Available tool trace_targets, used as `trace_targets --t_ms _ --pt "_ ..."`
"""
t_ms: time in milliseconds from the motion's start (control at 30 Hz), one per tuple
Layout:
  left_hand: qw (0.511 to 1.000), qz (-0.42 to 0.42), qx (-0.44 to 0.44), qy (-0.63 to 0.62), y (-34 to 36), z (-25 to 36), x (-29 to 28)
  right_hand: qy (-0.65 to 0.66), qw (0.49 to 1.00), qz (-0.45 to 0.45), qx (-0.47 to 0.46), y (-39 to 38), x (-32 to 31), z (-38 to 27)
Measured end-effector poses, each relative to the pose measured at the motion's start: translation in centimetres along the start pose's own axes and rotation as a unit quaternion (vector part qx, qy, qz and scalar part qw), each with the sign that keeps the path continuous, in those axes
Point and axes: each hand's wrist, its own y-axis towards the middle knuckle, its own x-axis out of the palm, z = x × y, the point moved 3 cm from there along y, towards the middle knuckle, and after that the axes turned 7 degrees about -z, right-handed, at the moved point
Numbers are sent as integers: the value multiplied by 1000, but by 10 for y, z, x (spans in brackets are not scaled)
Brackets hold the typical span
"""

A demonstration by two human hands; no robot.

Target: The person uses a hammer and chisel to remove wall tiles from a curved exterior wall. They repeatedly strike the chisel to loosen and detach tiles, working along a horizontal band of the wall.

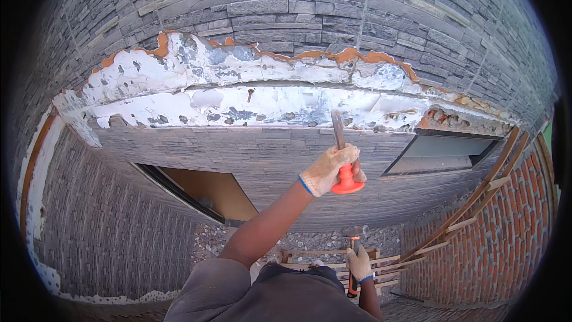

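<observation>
My left hand, in a pale knit glove with a blue cuff, is closed round a chisel with an orange hand guard. The chisel points up, its tip against or close to the white, chipped wall strip. Lower down and to the right, my gloved right hand grips a hammer by its black and orange handle. The hammer head is up, well apart from the chisel. A nail or bolt sticks out of the white strip, left of the chisel.
Grey stone-look cladding covers the wall above and below the strip. A wooden ladder leans at the right beside a brick wall. Wooden slats lie below me, over rubble. Two openings, a left one and a right one, break the wall.
</observation>
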Motion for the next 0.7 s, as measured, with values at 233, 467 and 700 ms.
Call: trace_targets --t_ms 233,467,700 --pt "999 2 45 -25 66 77 42 64 991 112 -18 -24 -13 -6" --pt "987 -39 55 -147 90 73 56 98 985 141 5 -30 -8 26" --pt "982 -13 66 -176 65 78 48 -28 985 166 -24 -31 -19 -19"
